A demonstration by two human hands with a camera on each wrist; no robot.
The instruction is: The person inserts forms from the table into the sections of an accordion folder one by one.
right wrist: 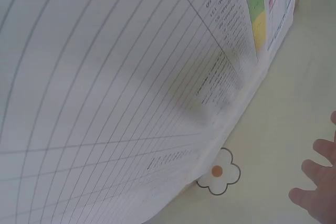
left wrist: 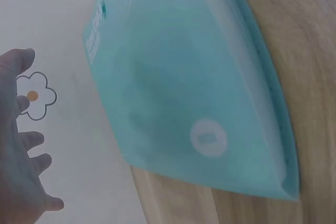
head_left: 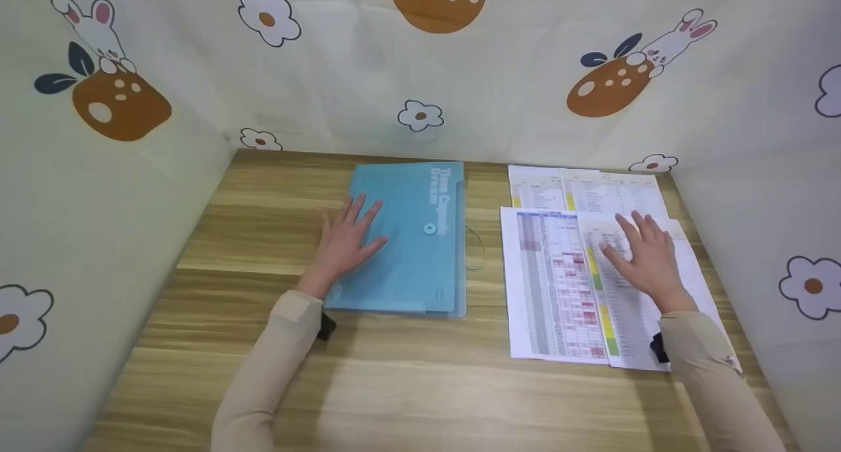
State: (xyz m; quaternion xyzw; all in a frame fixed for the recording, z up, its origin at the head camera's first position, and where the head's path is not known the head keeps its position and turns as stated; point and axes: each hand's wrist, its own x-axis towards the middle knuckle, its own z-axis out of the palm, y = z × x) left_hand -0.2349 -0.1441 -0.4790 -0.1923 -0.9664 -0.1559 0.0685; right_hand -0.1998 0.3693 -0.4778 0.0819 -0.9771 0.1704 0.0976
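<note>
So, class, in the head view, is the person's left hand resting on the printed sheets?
No, the left hand lies flat on the blue folder, while the right hand rests on the printed sheets.

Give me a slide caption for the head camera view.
Left hand flat on a blue folder, right hand flat on printed sheets.

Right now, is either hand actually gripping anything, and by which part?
Nothing is gripped. The left hand lies flat on the blue folder's left part; the right hand lies flat on the printed sheets.

ruled printed sheet (right wrist: 105,77) — close, fingertips (right wrist: 315,177) at edge
</note>
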